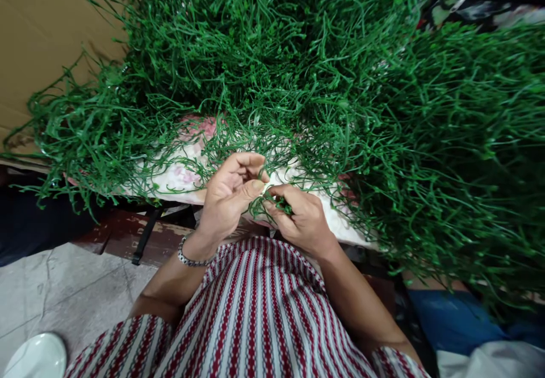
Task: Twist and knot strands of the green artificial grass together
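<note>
Close to my body, over the table's front edge, both my hands meet at a small green sprig [256, 205] with thin curly stems. My right hand [300, 213] pinches it between thumb and forefinger, and part of it shows inside the curled fingers. My left hand [234, 188], a metal bracelet at its wrist, has its thumb and fingertips drawn together on a thin strand of the sprig. The exact grip there is too small to make out. Loose green stems [272, 145] of the same kind lie just beyond my fingers on a floral cloth [187, 176].
Large tangled heaps of green stems [272, 43] cover the back of the table, and another heap [460, 156] rises at the right. Cardboard [51, 32] stands at the back left. Below are a wooden bench [128, 236] and a white round object [38, 355] on the tiled floor.
</note>
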Motion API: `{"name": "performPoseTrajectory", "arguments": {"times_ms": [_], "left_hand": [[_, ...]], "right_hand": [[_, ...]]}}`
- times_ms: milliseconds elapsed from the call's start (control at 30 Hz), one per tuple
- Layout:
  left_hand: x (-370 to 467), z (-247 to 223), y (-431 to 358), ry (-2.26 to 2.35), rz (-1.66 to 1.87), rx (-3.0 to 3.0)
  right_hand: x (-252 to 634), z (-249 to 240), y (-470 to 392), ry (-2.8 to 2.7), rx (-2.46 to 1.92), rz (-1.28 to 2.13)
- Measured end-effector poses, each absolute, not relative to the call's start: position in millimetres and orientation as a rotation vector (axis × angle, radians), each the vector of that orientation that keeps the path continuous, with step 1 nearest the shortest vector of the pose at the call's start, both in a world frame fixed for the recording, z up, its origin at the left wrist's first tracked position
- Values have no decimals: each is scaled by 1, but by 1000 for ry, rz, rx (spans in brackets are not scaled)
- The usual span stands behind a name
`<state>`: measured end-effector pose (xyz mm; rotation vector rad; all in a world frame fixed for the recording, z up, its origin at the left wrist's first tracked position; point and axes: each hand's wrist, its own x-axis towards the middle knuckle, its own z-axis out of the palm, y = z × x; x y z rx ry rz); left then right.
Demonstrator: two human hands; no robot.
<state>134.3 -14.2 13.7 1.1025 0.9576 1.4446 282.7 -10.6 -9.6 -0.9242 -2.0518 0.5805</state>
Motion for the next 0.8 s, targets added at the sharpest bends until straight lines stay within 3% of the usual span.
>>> {"name": "performPoseTrajectory", "arguments": {"times_ms": [233, 567, 800], "left_hand": [[126, 6, -29, 1213, 1180, 1329], [129, -3, -27, 1104, 1254, 1282], [121, 16, -27, 1092, 952, 1950]], "right_hand": [[287, -5, -12, -2000, -988, 494], [287, -5, -9, -1944, -832, 682], [296, -5, -8, -2009, -759, 764]]}}
